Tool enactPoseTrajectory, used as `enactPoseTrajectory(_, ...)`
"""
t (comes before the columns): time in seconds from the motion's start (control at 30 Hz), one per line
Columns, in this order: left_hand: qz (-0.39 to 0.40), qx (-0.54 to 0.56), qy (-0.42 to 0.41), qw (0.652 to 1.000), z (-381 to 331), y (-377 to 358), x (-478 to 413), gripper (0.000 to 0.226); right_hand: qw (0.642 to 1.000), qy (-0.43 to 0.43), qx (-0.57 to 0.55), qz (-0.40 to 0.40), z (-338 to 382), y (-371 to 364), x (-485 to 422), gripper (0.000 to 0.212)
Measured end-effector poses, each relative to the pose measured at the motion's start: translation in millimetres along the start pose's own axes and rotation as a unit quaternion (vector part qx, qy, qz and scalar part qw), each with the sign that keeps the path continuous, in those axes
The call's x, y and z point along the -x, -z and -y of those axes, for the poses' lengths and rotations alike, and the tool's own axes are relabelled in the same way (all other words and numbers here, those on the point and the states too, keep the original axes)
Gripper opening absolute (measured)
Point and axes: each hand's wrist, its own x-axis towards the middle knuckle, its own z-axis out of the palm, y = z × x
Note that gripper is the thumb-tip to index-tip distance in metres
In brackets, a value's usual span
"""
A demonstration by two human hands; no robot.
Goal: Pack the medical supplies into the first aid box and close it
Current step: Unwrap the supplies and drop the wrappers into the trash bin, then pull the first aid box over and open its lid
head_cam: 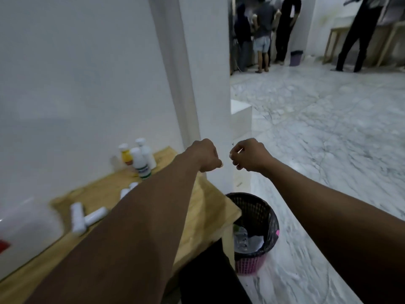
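- Left hand (pixel 207 155) at frame centre, grip curled into a fist, contents not discernible
- Right hand (pixel 247 155) just beside it, grip curled likewise, contents unclear
- Upright bottles (pixel 140 157) and lying white rolls (pixel 84 218) left on wooden surface (pixel 203 207)
- White box (pixel 26 229) at lower left edge

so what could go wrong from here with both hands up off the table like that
1. The left forearm stretches low over the white rolls lying loose on the wooden table; a sweep could knock them off.
2. The waste basket stands right by the table's corner, so anything nudged off might land in it.
3. The upright bottles crowd together and could topple.
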Motion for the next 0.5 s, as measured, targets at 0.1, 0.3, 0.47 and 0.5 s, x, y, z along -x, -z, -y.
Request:
enactPoseTrajectory(0.1, -0.043, 0.005, 0.027, 0.999, 21.6, 33.2, 49.0, 0.024, 0.998, 0.058, -0.005, 0.011, 49.2, -14.9, 15.7, 0.015)
enactPoseTrajectory(0.3, -0.141, 0.028, 0.114, 0.983, 102.5, 91.7, 144.9, 0.019, 0.983, 0.167, -0.002, 0.082, 144.8, -86.0, 46.5, 0.016)
enactPoseTrajectory(0.47, -0.229, 0.03, 0.176, 0.957, 187.0, 120.8, 220.1, 0.015, 0.961, 0.231, -0.01, 0.154, 209.3, -160.2, 76.9, 0.016)
enactPoseTrajectory(0.5, -0.249, 0.024, 0.188, 0.95, 205.1, 124.8, 233.2, 0.012, 0.957, 0.235, -0.013, 0.172, 219.9, -175.1, 82.7, 0.015)
